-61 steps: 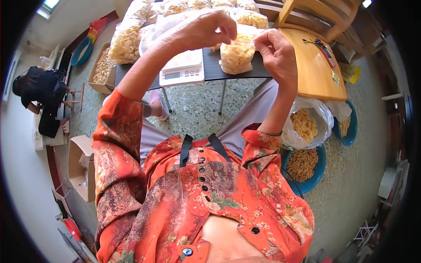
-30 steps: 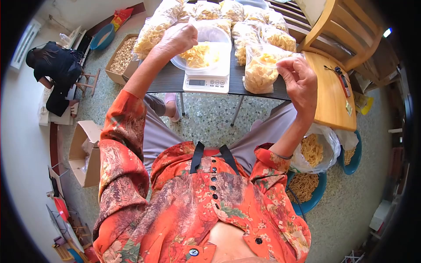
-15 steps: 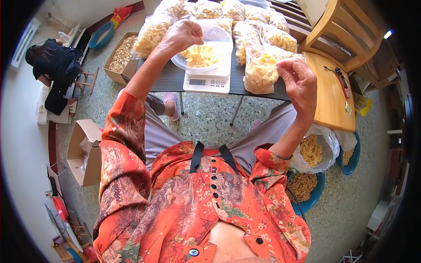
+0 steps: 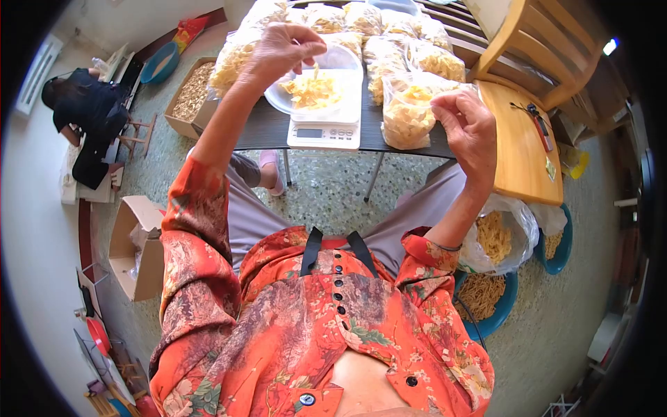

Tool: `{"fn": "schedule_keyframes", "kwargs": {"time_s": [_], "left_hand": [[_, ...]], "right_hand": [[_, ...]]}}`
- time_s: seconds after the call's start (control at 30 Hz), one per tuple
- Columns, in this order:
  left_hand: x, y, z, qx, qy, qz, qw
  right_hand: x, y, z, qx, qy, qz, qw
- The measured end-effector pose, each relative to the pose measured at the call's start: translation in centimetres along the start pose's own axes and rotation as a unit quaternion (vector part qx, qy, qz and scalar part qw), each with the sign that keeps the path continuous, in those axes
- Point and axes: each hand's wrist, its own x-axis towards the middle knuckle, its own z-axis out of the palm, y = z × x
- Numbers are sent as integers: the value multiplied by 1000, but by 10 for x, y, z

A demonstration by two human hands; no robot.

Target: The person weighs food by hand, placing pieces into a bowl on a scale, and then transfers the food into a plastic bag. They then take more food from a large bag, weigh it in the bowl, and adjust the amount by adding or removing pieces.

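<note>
My left hand [image 4: 286, 50] is over a white plastic bowl [image 4: 353, 61], its fingers loosened and partly apart. A pale yellow flake hangs in the air just below the fingertips, apparently falling. Thin yellowish dried flakes [image 4: 316, 92] lie in the bowl, which rests on a white kitchen scale [image 4: 324, 137]; its display is unreadable. With thumb and fingers pinched, my right hand [image 4: 467, 125] grips the rim of a clear plastic bag [image 4: 408, 125]. That bag stands upright on the dark table, open at the top and filled with similar flakes.
Several filled bags [image 4: 236, 59] crowd the table's back. A wooden chair [image 4: 517, 132] with tools on its seat stands right. Below it are a lined tub of yellow pieces [image 4: 493, 236] and a blue basin [image 4: 504, 313]. Cardboard boxes [image 4: 147, 260] and a seated person [image 4: 87, 121] are left.
My left hand has risen slightly and its fingers have loosened, with a flake now showing beneath them. My right hand stays at the bag's rim. The whole view has shifted a little.
</note>
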Motion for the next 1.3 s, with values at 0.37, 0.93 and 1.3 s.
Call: {"fn": "schedule_keyframes", "kwargs": {"time_s": [0.37, 0.93, 1.3], "left_hand": [[-15, 79, 84, -82, -13, 156, 984], [16, -30, 38, 493, -86, -14, 866], [16, -53, 35, 407, -109, -50, 906]], "right_hand": [[0, -2, -1, 10, -4, 1, 1000], [-1, 11, 2, 20, -6, -3, 1000], [-1, 15, 5, 24, -4, 13, 1000]]}}
